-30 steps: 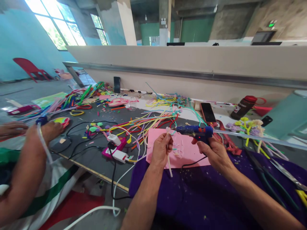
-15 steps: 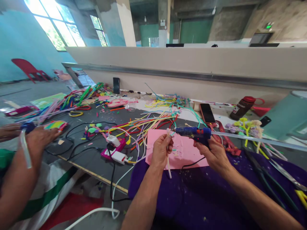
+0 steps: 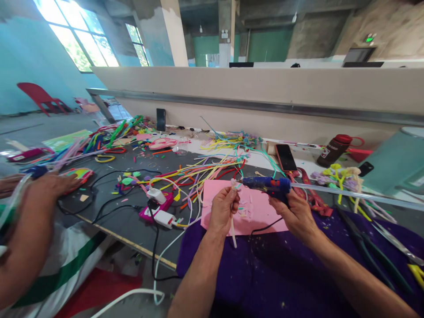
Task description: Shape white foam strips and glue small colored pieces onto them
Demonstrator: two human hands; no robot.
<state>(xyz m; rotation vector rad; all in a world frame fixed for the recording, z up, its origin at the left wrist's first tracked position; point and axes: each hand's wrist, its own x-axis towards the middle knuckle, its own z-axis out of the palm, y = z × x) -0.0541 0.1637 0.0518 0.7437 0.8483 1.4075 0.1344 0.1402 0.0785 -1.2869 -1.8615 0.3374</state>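
Note:
Between closed fingers, my left hand (image 3: 224, 205) pinches a pale pipe cleaner (image 3: 233, 232), whose lower end hangs below the fist. A small pinkish piece (image 3: 234, 183) shows at its top, too small to make out fully. My right hand (image 3: 296, 210) is wrapped round the handle of a blue glue gun (image 3: 266, 184). The gun's nozzle points left and is at or very near the pinkish piece; contact is unclear. A long clear glue stick (image 3: 334, 190) sticks out of its back. Under both hands lies a pink sheet (image 3: 261, 216) with small cut scraps on it.
Pipe cleaners (image 3: 195, 170) spread across the table behind. A magenta power strip (image 3: 157, 207) with plugs and cables sits left. Pliers (image 3: 364, 247) and scissors (image 3: 397, 243) lie right, near a phone (image 3: 285, 157) and a bottle (image 3: 334, 150). A co-worker's hand (image 3: 61, 181) is far left.
My hands, the glue gun and the pipe cleaner stay almost in place. At the far left, the co-worker's arm and glue gun have shifted slightly.

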